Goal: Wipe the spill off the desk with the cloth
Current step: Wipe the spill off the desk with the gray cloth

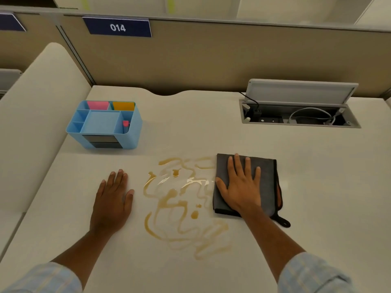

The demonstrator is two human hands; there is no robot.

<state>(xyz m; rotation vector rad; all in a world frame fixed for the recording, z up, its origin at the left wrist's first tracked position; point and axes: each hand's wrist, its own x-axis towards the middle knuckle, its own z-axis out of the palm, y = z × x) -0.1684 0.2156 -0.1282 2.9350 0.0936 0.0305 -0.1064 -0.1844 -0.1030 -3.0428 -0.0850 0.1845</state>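
A brown liquid spill [182, 206] runs in thin squiggly trails across the middle of the white desk [317, 208]. Just right of it lies a folded dark grey cloth [266, 176] with an orange-edged seam and a black hanging loop at its near right corner. My right hand [241, 187] lies flat on the cloth with fingers spread, pressing it to the desk; the cloth's left edge touches the spill's right end. My left hand [114, 197] rests palm down on the bare desk left of the spill, holding nothing.
A light blue desk organiser [105, 125] with pink and orange items stands at the back left. An open cable hatch [296, 113] with its lid raised sits at the back right. A beige partition [211, 60] with a "014" label closes the back.
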